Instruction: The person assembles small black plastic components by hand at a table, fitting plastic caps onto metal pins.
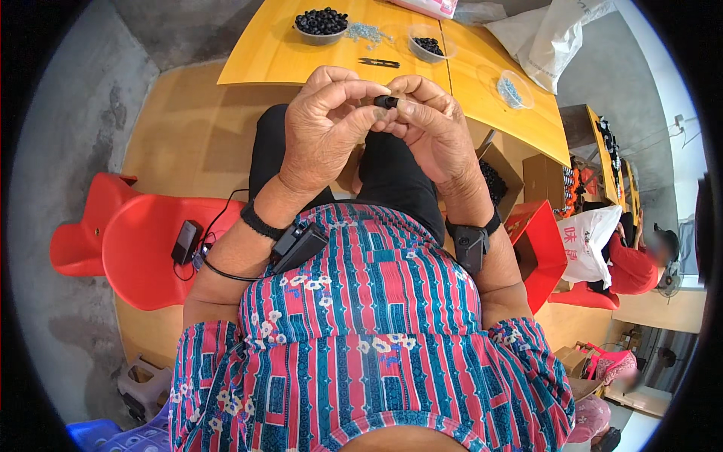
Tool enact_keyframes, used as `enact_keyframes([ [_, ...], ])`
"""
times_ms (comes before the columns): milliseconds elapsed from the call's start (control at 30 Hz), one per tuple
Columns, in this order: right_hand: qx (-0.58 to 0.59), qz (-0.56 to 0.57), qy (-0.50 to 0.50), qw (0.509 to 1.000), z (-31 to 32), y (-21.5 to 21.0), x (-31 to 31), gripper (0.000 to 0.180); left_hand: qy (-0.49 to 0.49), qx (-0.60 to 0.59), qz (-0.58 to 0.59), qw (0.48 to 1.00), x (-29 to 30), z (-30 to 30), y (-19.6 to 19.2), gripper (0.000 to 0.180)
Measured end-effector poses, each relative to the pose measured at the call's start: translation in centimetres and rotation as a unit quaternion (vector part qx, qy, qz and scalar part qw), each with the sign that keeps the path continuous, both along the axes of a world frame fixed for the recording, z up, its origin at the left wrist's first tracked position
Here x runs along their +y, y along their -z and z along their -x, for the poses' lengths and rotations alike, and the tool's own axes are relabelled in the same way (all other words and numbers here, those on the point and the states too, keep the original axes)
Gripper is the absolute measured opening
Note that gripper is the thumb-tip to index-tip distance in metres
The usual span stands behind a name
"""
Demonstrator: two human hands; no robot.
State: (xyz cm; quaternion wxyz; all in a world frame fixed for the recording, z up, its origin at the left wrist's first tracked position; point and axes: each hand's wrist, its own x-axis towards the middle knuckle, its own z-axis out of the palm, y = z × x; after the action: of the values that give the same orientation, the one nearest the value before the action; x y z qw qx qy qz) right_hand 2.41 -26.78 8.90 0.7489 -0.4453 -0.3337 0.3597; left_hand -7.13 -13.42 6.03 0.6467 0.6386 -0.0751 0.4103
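Note:
A small black part [385,101], short and rounded, is pinched between the fingertips of both hands above my lap. My left hand [327,124] grips it from the left with thumb and forefinger. From the right, my right hand [431,124] closes thumb and fingers on it too. The fingers cover much of the part, so its exact kind cannot be made out. Just beyond my hands, black thread snips [379,62] lie on the yellow table [263,56]. Behind them stands a clear bowl [322,39] heaped with small black pieces, beside a loose pile of clear bluish bits [367,32].
A second clear bowl [449,51] holds fewer black pieces. At the table's right is a tub [529,100] of bluish bits. Red chairs [143,248] stand at my left, a red bin [538,248] and a cardboard box [512,169] at my right. Farther right sits a person in red [633,264].

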Motion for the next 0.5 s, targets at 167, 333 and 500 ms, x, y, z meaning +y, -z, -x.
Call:
enact_keyframes([
  [167,0.012,0.007,0.002,1.000,0.37,-0.22,0.18,0.023,-0.035,0.014,-0.066,0.997,0.38,-0.20,0.47,0.017],
  [333,0.026,-0.006,-0.005,1.000,0.10,0.14,-0.09,0.025,0.009,0.003,-0.017,1.000,-0.18,-0.09,-0.02,0.017],
  [500,0.026,-0.020,-0.003,0.999,0.25,0.11,-0.08,0.028,-0.032,0.003,-0.081,0.996,0.01,-0.19,0.23,0.018],
])
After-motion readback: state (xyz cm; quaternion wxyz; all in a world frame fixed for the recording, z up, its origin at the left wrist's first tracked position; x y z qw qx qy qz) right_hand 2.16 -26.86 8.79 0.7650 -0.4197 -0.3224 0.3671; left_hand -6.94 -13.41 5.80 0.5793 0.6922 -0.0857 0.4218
